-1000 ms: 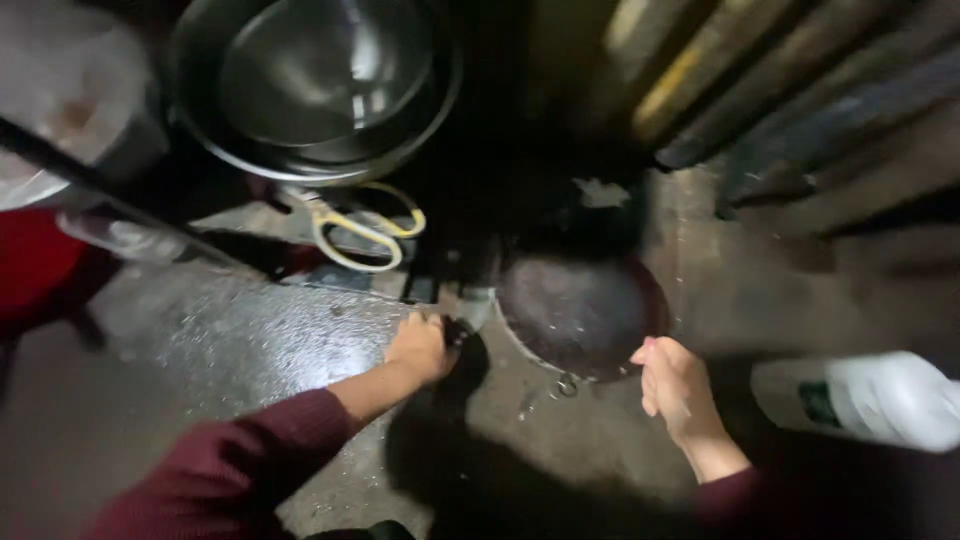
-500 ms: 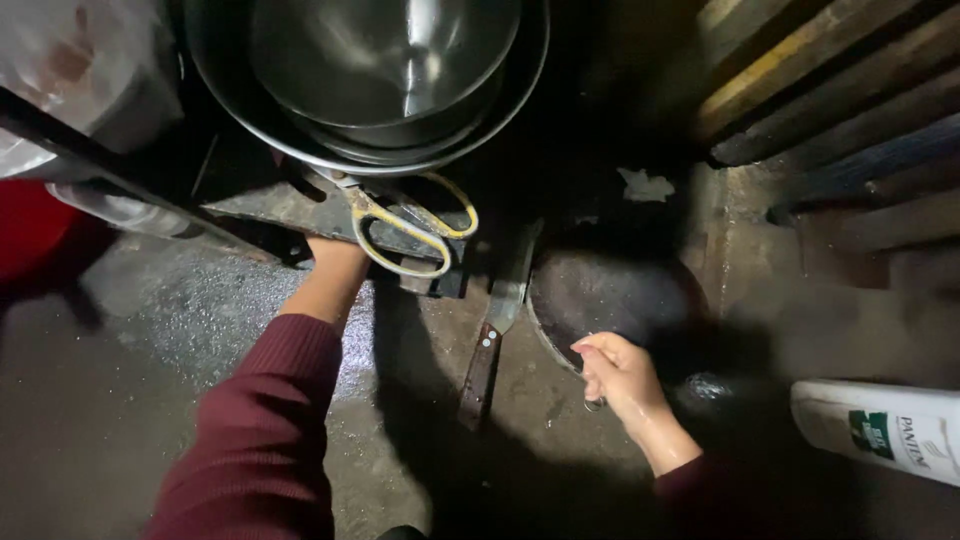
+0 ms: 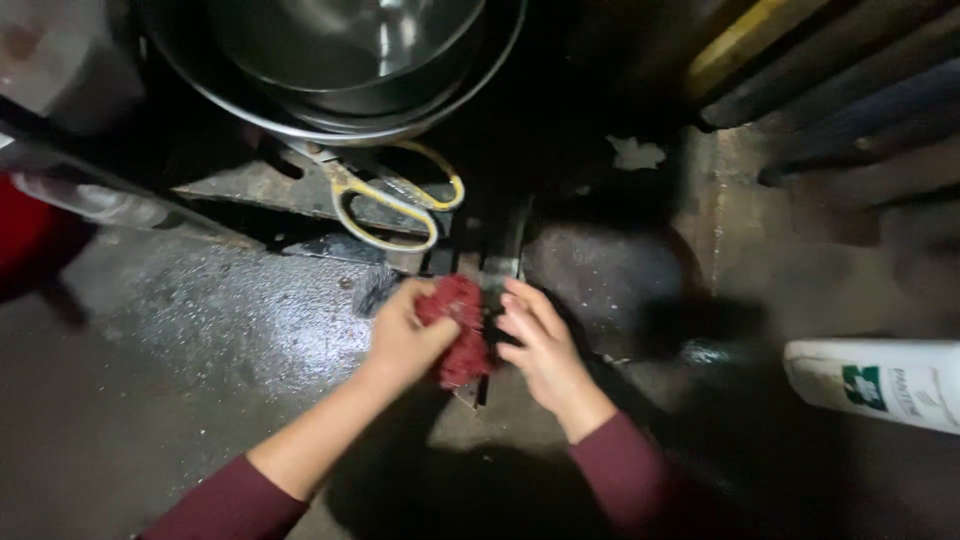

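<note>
Below the yellow-handled scissors (image 3: 395, 195), head view: left hand (image 3: 405, 335) clamped around a red scrubber (image 3: 458, 330), pressing it on a long dark blade-like tool (image 3: 490, 290) lying on the wet concrete floor (image 3: 200, 330); right hand (image 3: 535, 345) touches the scrubber's other side, fingers loosely curled, whether it grips cannot be told. Stacked steel bowls (image 3: 330, 60) sit just above the scissors. Dark round pan (image 3: 610, 280) lies right of the scissors, beside the right hand. White bottle (image 3: 880, 385) lies far right, well apart
</note>
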